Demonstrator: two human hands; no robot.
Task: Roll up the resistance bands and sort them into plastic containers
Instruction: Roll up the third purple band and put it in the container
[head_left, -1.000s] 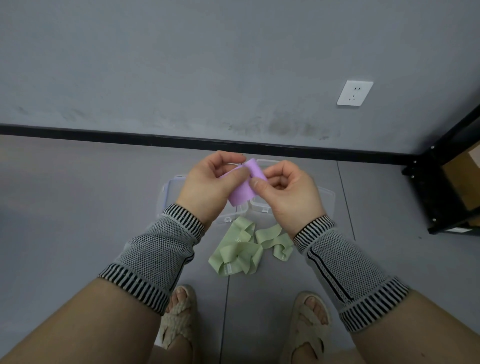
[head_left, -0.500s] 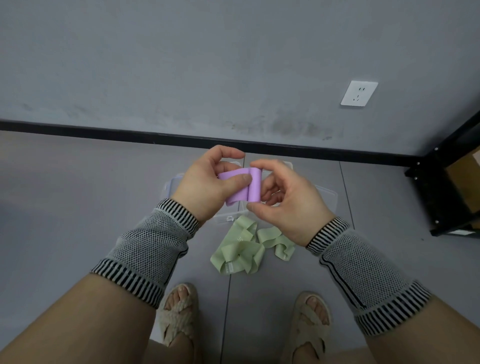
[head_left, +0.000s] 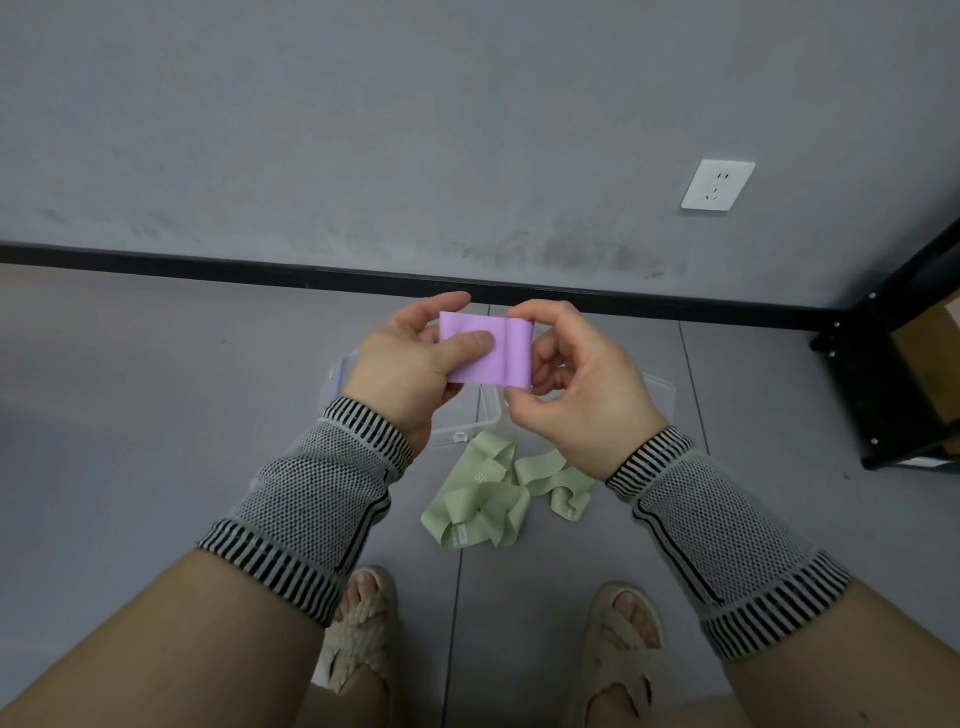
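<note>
A purple resistance band (head_left: 511, 349) is held between both hands above the floor, partly rolled at its right end. My left hand (head_left: 410, 371) grips its flat left part, thumb pressed on top. My right hand (head_left: 574, 395) pinches the rolled right end between thumb and fingers. Two clear plastic containers lie on the floor under the hands: one (head_left: 470, 423) below my left hand, the other (head_left: 661, 392) showing past my right hand. Light green bands (head_left: 491, 499) lie in a loose heap on the floor just in front of the containers.
A grey wall with a black skirting strip (head_left: 208, 262) and a white socket (head_left: 718, 185) stands behind. A black metal rack (head_left: 883, 374) holding a cardboard box is at the right. My sandalled feet (head_left: 358, 629) stand at the bottom.
The purple band has been turned and flattened out to face the camera, with the roll now at its right end. Both hands rose slightly.
</note>
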